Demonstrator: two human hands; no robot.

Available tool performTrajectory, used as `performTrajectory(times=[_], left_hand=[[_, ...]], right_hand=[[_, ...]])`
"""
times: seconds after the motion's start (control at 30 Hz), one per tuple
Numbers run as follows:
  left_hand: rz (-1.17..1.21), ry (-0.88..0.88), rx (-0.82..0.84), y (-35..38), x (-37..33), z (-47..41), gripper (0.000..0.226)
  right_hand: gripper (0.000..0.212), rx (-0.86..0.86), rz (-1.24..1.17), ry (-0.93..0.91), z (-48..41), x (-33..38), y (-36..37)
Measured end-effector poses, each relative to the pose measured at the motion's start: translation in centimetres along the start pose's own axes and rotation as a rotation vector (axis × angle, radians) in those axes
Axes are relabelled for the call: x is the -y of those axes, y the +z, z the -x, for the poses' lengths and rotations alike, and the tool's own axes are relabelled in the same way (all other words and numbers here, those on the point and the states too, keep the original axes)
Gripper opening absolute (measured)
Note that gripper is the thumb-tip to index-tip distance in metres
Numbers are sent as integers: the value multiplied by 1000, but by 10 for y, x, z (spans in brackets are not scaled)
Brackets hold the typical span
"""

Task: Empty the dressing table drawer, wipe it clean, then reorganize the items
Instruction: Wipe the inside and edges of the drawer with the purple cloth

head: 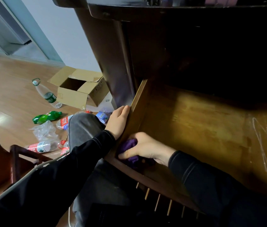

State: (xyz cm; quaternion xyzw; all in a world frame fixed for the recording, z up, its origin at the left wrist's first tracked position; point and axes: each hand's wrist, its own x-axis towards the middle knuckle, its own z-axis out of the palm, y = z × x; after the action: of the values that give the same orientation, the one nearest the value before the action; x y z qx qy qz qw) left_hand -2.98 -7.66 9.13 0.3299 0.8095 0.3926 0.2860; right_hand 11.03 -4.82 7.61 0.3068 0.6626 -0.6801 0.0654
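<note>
I am seeing the right hand (pixel 146 149) clutching the purple cloth (pixel 128 145) in the near-left corner of the drawer (pixel 203 128); the left hand (pixel 119 122), fingers straight, is pressing its outer wall; bare floor is stretching rightward.

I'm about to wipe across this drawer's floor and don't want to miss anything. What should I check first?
1. Pulled open: ok, the drawer has its floor exposed.
2. Items removed: ok on the lit floor; the shadowed back, cannot tell.
3. Cloth in hand: ok, the right hand grips the purple cloth in the near left corner.
4. Drawer steadied: ok, the left hand rests against its left wall.
5. Floor marks: not ok, pale streaks show on its right side.
6. Cloth damp: cannot tell.
</note>
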Motion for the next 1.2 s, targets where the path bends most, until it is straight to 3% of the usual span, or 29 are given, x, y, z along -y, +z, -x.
performTrajectory(times=[0.07,0.13,0.23,0.33,0.47,0.57,0.73,0.9,1.07,1.2], left_hand=[[-1,9,-8,1,2,-1,42],[9,14,-16,1,4,-2,39],[5,19,-11,1,7,-4,33],[-21,15,7,-1,10,-7,33],[-19,-16,37,0,13,-12,41],[-38,22,29,2,17,-14,33],[-55,88,-3,3,20,-14,37],[-58,99,0,3,19,-15,41],[-57,99,1,4,24,-18,41],[-65,119,-10,4,27,-20,45]], right_hand=[[73,-58,92,98,-10,-10,8],[80,-74,126,125,-21,-19,11],[68,-156,200,93,-38,-24,-1],[47,-460,346,46,-65,-18,-41],[38,-721,283,19,-99,5,-95],[38,-699,411,41,-101,4,-94],[38,-565,570,-58,-51,-27,-25],[45,-229,751,-65,-24,-43,27],[42,-239,1034,-241,-26,-45,15],[50,-395,1105,-188,-39,-34,-7]])
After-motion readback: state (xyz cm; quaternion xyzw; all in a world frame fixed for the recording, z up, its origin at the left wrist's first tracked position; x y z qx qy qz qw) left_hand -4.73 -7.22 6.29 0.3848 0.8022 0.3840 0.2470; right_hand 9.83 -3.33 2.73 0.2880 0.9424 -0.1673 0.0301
